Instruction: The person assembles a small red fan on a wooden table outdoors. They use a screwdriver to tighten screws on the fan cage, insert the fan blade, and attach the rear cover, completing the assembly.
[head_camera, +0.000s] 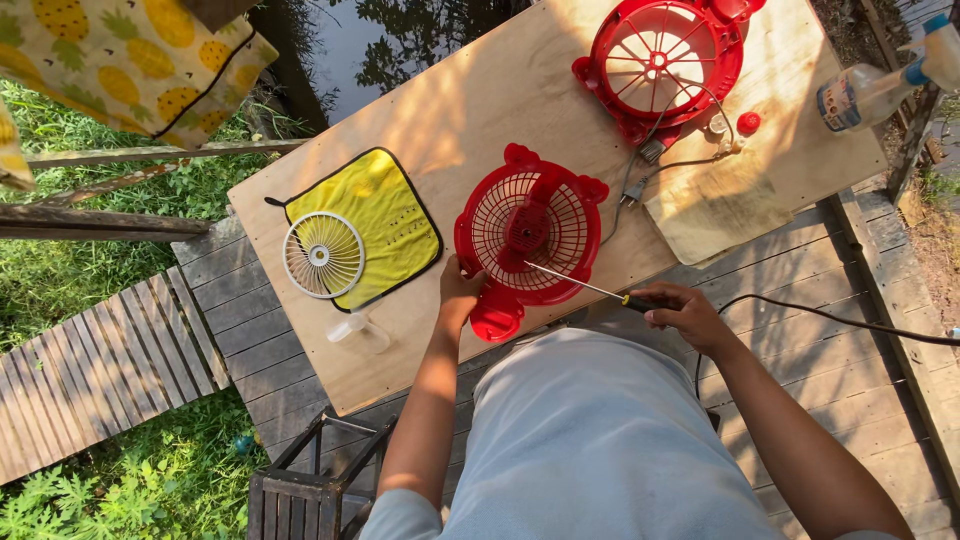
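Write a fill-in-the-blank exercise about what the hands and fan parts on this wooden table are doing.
1. The right hand holds a ____ by its handle.
2. The left hand rests on the edge of the red fan housing, whose colour is ____.
3. The white fan grille lies on a ____ cloth.
4. The spray bottle lies at the table's far ____ corner.

Missing words: screwdriver; red; yellow; right

both bare forearms reach forward from the torso. the left hand (458, 285) sits at the end of a nearly straight, steeply raised forearm, its fingers curled forward and pressed down. the right hand (685, 312) lies lower and further out, its forearm angled in from the right, fingers closed in a grip, knuckles up.
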